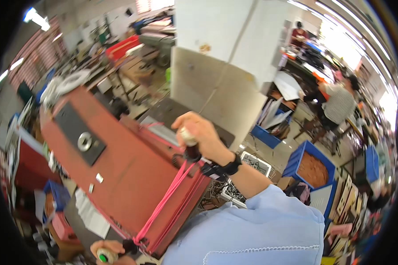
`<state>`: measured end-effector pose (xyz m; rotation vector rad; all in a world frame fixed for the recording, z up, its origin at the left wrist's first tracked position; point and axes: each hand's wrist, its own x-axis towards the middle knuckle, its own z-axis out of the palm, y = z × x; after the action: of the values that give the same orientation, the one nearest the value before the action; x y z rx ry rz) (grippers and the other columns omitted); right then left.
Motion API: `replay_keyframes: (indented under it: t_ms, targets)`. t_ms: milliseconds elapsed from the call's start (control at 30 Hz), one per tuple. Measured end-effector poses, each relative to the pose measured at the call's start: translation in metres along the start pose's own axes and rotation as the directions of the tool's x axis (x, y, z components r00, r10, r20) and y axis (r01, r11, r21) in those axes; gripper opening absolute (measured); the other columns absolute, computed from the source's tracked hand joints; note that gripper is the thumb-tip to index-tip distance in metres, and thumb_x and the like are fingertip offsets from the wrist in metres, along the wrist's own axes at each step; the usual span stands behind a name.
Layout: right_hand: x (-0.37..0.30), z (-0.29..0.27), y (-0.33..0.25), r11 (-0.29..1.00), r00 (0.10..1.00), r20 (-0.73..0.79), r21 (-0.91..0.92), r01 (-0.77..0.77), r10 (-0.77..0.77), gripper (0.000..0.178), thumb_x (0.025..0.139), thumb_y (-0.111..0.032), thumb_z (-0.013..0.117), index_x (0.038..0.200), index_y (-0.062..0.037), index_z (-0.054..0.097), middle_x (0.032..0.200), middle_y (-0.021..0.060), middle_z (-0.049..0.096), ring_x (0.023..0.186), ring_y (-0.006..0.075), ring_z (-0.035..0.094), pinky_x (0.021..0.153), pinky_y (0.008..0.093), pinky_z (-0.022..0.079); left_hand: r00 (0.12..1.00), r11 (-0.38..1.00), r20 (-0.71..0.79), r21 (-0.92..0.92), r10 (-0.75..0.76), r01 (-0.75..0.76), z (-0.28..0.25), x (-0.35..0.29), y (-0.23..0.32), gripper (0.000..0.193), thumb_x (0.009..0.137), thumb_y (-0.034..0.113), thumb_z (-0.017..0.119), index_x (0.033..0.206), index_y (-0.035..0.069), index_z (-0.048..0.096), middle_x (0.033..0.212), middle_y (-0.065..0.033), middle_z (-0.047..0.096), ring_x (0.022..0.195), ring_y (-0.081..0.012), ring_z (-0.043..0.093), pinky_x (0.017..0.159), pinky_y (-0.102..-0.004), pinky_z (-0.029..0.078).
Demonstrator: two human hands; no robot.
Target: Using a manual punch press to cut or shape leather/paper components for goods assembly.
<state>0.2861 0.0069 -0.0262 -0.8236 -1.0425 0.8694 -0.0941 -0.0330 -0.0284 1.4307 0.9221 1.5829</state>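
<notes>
My right hand (208, 140) is wrapped round a handle with a pale knob and a black collar (192, 153), at the far right side of a large red metal machine head (119, 154). At the near corner, my left hand (111, 244) grips a similar pale handle with a green button (104, 257) on its end. Pink cords (168, 198) are stretched between the two handles. On top of the red machine head lies a dark plate with a round metal ring (85, 141). The palm sides of both hands are hidden.
White trays of small metal parts (255, 164) stand to the right, beside a blue crate of brown pieces (311, 170). A pale panel (219, 84) rises behind the machine. Stacked boards (345, 201) stand at the right. A person in a striped top (340, 104) sits farther back.
</notes>
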Motion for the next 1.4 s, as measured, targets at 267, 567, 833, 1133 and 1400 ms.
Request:
replay_keyframes:
  t_ms: [267,567,833,1133,1400]
  targets:
    - [0.018,-0.015,-0.02,1.0,0.999,0.046,0.0,-0.006,0.006,0.034,0.106,-0.032,0.047,0.117,-0.0011,0.054,0.076,0.0047,0.062,0.068,0.0112,0.06,0.064,0.0265,0.049,0.998,0.994,-0.002,-0.093,0.059,-0.059,0.036,-0.004,0.021,0.067,0.097,0.064,0.034,0.109,0.001,0.052,0.08,-0.0113,0.056,0.071,-0.0224,0.05,0.067,-0.0347,0.041]
    - [0.029,-0.019,-0.024,0.576,0.744,-0.137,-0.728,0.372,-0.654,0.031,0.099,-0.022,0.058,0.123,-0.0019,0.054,0.122,0.0138,0.056,0.111,0.0258,0.056,0.096,0.0356,0.043,0.931,0.989,0.337,-0.092,0.14,-0.115,0.087,-0.001,0.007,0.092,0.081,0.068,0.062,0.137,-0.001,0.04,0.096,-0.0144,0.058,0.073,-0.0203,0.052,0.074,-0.0365,0.043]
    - [-0.026,0.037,-0.021,0.993,0.924,0.376,-0.057,0.104,-0.075,0.043,0.108,-0.037,0.039,0.116,-0.0002,0.06,0.107,0.009,0.066,0.102,0.0175,0.063,0.091,0.0333,0.049,0.627,0.97,0.775,0.088,0.076,-0.226,0.122,0.02,-0.023,0.106,0.082,0.041,0.078,0.154,-0.004,0.014,0.154,-0.0334,0.026,0.145,-0.043,0.027,0.118,-0.0475,0.02]
    - [0.011,-0.01,-0.003,0.987,0.963,-0.219,-0.055,0.149,-0.158,0.06,0.108,-0.049,0.029,0.111,0.0016,0.061,0.088,0.0083,0.067,0.084,0.0188,0.061,0.079,0.0325,0.048,0.74,0.85,0.63,0.504,-0.237,-0.156,0.035,0.044,-0.089,0.029,0.088,0.009,0.07,0.116,0.001,0.064,0.129,-0.0157,0.061,0.117,-0.0341,0.059,0.097,-0.0382,0.048]
    - [0.075,-0.047,0.01,0.978,0.863,-0.46,-0.099,0.184,-0.208,0.049,0.108,-0.038,0.041,0.13,0.0038,0.052,0.122,0.0146,0.061,0.116,0.0207,0.055,0.103,0.0365,0.042,0.779,0.616,0.619,0.652,-0.097,-0.441,0.048,0.064,-0.129,0.045,0.079,0.025,0.079,0.115,0.004,0.063,0.135,-0.0187,0.056,0.124,-0.0385,0.053,0.101,-0.0448,0.045]
